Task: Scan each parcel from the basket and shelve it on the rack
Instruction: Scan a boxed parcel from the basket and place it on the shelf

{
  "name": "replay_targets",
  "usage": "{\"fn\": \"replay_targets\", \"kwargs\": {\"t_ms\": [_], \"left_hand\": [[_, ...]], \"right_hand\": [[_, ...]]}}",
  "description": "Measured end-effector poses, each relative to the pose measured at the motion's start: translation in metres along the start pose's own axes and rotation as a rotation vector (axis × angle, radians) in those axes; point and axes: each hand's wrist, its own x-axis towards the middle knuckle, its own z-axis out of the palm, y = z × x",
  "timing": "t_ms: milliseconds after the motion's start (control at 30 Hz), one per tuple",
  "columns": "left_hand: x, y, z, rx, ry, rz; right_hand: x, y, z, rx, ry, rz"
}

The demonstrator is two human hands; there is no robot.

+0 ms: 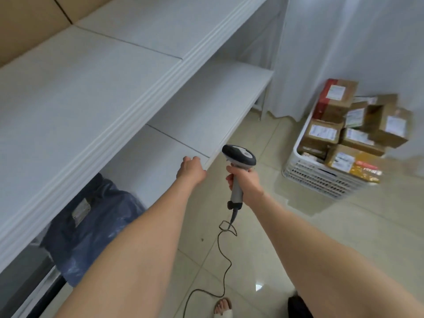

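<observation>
Seen from the head camera, the right hand (245, 182) is gripping the scanner (238, 157) by its grey handle, with the fingers wrapped round it and the thumb on the near side. The scanner's dark head is rising above the fist and pointing away from the person, just beside the front edge of the rack (137, 88). Its cable (223, 249) is hanging from the base of the handle and trailing across the floor (263, 237) toward the lower edge of the picture.

The left hand (191, 169) is reaching to the lip of the middle shelf (206, 99), just left of the scanner and apart from it. Its fingers are bent with the tips at the shelf edge. Whether they are clasping the edge or only resting on it cannot be told. It is holding no parcel.

The basket (321, 177) is standing on the floor to the right, well apart from both hands, near a white curtain (344, 42). The parcels (325, 134), brown cartons with white labels, are piling up above its rim.

A blue bag (91, 226) with a label is lying on the same shelf, left of the left forearm and under the top board. A brown box (29, 19) is sitting on the top board at the far left. A foot (222, 306) in a sandal is showing at the bottom.
</observation>
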Motion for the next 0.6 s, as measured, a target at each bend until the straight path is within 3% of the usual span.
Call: {"fn": "replay_targets", "kwargs": {"t_ms": [433,600], "left_hand": [[-0.024,0.324,0.03,0.018,-0.041,0.199],[-0.022,0.411,0.063,0.026,-0.09,0.263]], "right_hand": [[0.025,-0.14,-0.258,0.33,0.141,-0.036],[0.044,-0.164,-0.339,0.407,0.233,-0.041]]}}
